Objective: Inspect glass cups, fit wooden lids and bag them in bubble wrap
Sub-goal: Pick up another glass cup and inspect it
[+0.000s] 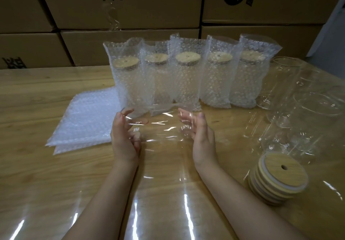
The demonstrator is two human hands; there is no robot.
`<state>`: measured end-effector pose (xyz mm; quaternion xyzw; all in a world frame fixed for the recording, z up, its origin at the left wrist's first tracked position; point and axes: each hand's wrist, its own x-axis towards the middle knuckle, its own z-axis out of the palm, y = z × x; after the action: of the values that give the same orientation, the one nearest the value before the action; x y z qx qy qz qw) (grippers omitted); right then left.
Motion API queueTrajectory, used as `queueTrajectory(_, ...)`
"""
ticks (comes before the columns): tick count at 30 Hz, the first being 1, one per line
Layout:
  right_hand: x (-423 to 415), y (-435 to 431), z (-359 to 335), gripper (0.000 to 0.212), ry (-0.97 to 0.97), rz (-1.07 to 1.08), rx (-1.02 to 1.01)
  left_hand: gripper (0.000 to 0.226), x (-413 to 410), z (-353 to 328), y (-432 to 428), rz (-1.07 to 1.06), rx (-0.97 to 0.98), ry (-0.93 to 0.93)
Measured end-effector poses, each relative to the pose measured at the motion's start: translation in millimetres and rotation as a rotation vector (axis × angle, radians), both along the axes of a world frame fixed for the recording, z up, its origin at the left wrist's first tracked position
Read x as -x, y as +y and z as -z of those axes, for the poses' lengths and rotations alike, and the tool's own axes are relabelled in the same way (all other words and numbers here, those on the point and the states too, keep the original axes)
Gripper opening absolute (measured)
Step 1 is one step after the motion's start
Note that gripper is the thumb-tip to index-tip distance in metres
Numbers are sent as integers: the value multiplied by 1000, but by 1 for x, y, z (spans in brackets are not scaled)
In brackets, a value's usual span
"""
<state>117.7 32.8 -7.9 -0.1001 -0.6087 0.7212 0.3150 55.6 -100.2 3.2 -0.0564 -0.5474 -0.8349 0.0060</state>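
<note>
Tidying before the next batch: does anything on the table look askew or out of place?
The stack of wooden lids at the right leans, upper lids shifted off the lower ones. The bagged cups stand upright in a row; nothing looks broken.

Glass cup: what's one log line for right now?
step: inspect | left hand, right hand: hold glass cup sideways, no lid | bagged cups: five behind | lids: stacked, right | bubble bags: piled, left
</note>
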Motion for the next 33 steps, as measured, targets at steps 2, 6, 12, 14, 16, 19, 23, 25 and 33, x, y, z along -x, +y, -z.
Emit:
queueTrajectory(2,0,-1,2,58,-38,3,-50,40,0,-1,-1,-21,-28,-8)
queueTrajectory(6,1,-3,5,57,-63,-24,-120,41,0,-2,0,-71,-82,-35)
queueTrajectory(12,-3,-4,4,36,14,-56,-209,58,-1,-3,4,-80,-5,11)
queueTrajectory(14,-4,-6,3,34,63,-48,-186,62,-1,-2,4,-69,16,47)
queueTrajectory(16,-5,-5,1,37,115,-22,-74,61,0,-1,5,-53,36,65)
queueTrajectory(19,-6,-2,-2,45,131,23,60,59,1,1,8,-32,66,29)
queueTrajectory(23,-2,1,-2,64,-7,-64,53,55,3,5,12,-54,145,57)
queueTrajectory(25,-1,1,1,65,-45,-92,30,51,4,9,12,-104,172,80)
queueTrajectory(33,0,2,3,66,-36,63,72,33,2,17,13,-152,357,297)
